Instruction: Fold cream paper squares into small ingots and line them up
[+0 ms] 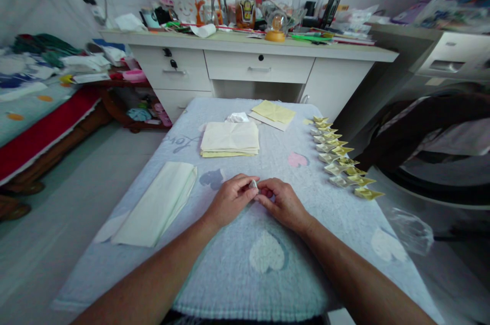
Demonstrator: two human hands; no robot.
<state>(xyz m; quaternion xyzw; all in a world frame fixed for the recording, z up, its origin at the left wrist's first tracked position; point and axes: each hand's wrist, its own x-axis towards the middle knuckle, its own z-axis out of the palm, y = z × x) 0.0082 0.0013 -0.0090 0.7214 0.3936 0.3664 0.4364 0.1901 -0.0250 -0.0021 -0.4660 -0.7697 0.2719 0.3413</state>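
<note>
Between my two hands, over the middle of the cloth-covered table, is a small folded piece of white paper (253, 185). My left hand (234, 196) pinches it between thumb and fingers. From the other side, my right hand (281, 200) grips its edge with closed fingertips. Much of the paper is hidden by the fingers. Just beyond the hands sits a stack of cream and yellow paper sheets (229, 139). To the right stand rows of small folded paper boats (339, 151), some yellow and some whitish.
A long folded pale sheet (158, 205) lies at the left of the table (229, 274). Yellow and white sheets (272, 113) and a crumpled white paper (238, 117) are at the back. Behind stands a cluttered desk (260, 67); a washing machine (440, 141) is at the right.
</note>
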